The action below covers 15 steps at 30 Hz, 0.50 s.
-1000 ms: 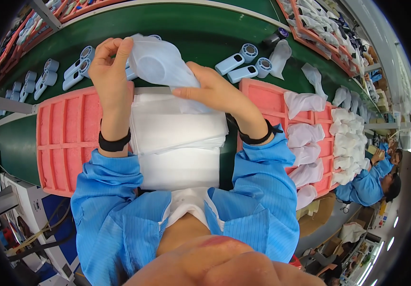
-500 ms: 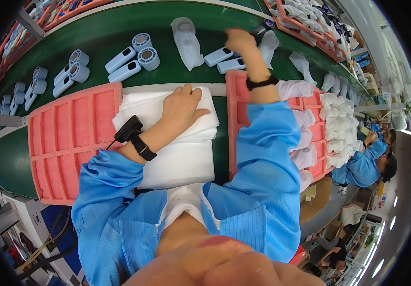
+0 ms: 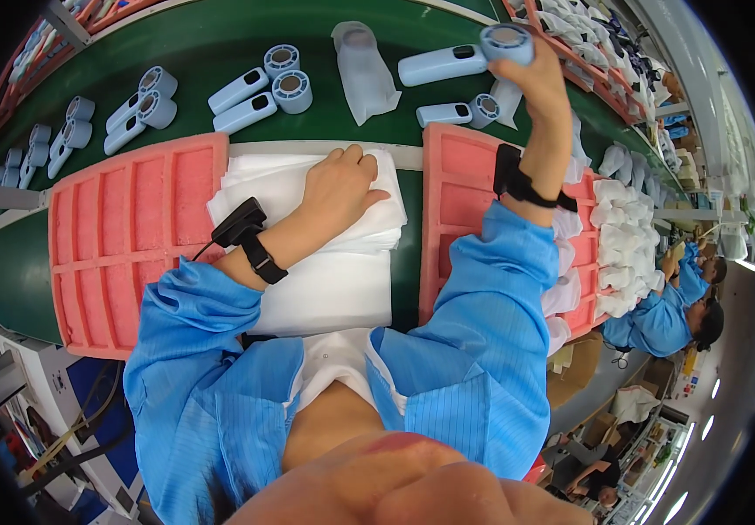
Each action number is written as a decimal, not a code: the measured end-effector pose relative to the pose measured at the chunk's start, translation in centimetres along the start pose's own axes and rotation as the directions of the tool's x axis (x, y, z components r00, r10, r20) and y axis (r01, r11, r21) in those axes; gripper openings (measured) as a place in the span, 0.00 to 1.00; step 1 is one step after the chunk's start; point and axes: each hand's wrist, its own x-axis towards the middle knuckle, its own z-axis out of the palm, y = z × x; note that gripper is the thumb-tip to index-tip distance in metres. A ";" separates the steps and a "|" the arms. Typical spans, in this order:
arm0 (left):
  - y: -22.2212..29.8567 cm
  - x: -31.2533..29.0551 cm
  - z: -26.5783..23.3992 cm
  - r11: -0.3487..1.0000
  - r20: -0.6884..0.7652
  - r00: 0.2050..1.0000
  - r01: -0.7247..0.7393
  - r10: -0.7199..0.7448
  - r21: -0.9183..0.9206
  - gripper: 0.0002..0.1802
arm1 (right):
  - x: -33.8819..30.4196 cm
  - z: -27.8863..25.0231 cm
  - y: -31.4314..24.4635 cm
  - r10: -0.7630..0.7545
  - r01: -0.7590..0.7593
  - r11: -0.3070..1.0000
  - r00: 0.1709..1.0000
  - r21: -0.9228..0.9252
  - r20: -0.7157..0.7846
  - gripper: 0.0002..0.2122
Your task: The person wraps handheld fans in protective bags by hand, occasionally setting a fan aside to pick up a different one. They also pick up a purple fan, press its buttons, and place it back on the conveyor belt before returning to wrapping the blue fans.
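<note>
Your right hand (image 3: 530,77) is closed around the round head of a light-blue device (image 3: 441,66), whose handle points left from your grip. Below and left of that grip, a second light-blue device (image 3: 444,114) lies on the green belt (image 3: 307,26). Farther left of the grip lies a frosted bag (image 3: 367,79) with something inside, and beyond it a pair of light-blue devices (image 3: 244,114). Your left hand (image 3: 340,191) holds nothing you can make out; it rests on a stack of thin white sheets (image 3: 325,293), thumb spread away from the bent fingers. A pink tray (image 3: 132,249) sits left of that hand; another pink tray (image 3: 454,188), partly filled with white-wrapped items (image 3: 627,236), is below your right grip.
</note>
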 end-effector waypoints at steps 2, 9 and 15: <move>-0.3 -0.3 -0.1 1.000 0.018 1.000 0.015 -0.015 -0.011 0.11 | -1.8 0.2 -1.0 -0.018 0.024 0.996 0.997 0.085 -0.073 0.26; -3.1 0.9 -2.6 0.843 0.130 0.982 0.183 -0.135 -0.506 0.06 | -5.2 1.6 -4.2 -0.074 0.062 0.991 0.992 0.121 0.099 0.23; -2.6 1.9 -6.9 0.606 0.128 0.977 0.208 -0.172 -0.768 0.05 | -5.6 2.6 -5.2 -0.130 0.117 0.984 0.987 0.135 0.095 0.23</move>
